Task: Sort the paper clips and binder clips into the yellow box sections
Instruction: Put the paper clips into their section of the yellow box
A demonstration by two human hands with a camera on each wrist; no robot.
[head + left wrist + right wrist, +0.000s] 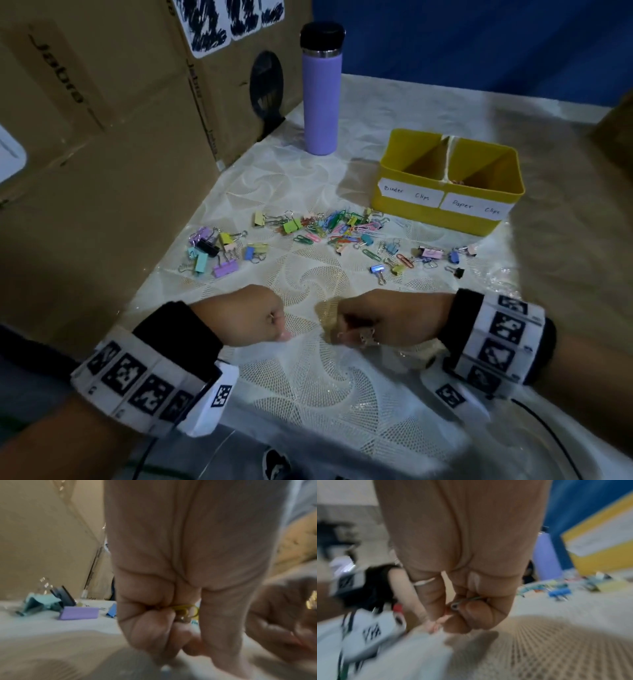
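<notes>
Currently both fists sit low at the near edge of the table. The left hand [255, 313] curls around a yellow paper clip [186, 609]; the right hand [380, 317] curls around a thin wire clip [467, 599] of unclear type. The yellow box [442, 219] lies toward one o'clock, its long axis running left to right, nearer the right hand, with the scattered clips [329, 233] between fists and box.

Right hand [467, 601] curled, fingers pinching a thin wire clip [465, 600], blurred. Left hand [412, 596] just beside it. Beyond on the counter [556, 635]: scattered clips [559, 592], purple bottle [546, 558], yellow box [597, 558].
</notes>
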